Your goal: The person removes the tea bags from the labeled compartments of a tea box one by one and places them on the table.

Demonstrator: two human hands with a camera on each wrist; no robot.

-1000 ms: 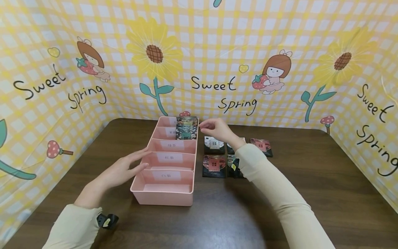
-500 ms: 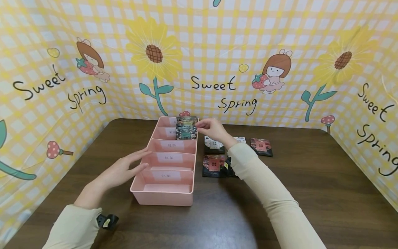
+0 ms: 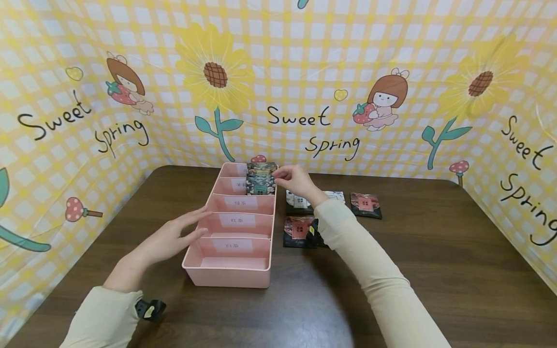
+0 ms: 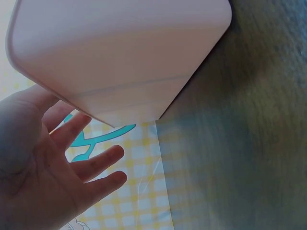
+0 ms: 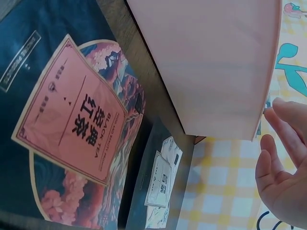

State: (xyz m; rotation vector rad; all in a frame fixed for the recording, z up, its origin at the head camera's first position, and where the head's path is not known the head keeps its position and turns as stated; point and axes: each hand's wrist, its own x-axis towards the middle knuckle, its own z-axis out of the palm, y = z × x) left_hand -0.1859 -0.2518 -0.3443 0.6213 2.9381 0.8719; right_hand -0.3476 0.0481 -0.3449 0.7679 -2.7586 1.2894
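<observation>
A long pink divided box (image 3: 226,278) with paper labels on its dividers stands on the table. Dark patterned tea packets (image 3: 260,186) sit in its two farthest compartments, at the right side. My right hand (image 3: 298,181) is at the box's right rim, thumb and forefinger pinching the edge of a tea packet there. In the right wrist view, most of that packet is hidden behind the box wall. Along the left rim rests my left hand (image 3: 171,239), its fingers spread and loose. The left wrist view shows these fingers (image 4: 98,163) extended beside the box wall.
Right of the box lie several more tea packets: a red-labelled black tea packet (image 3: 298,232), a white-labelled one (image 3: 299,202) and another red one (image 3: 365,205). My right forearm partly covers others. A checked cloth (image 3: 304,72) hangs behind the table (image 3: 435,241).
My right hand has moved slightly left, from just outside the box's rim onto the packet's edge. The left hand and the box have stayed in place.
</observation>
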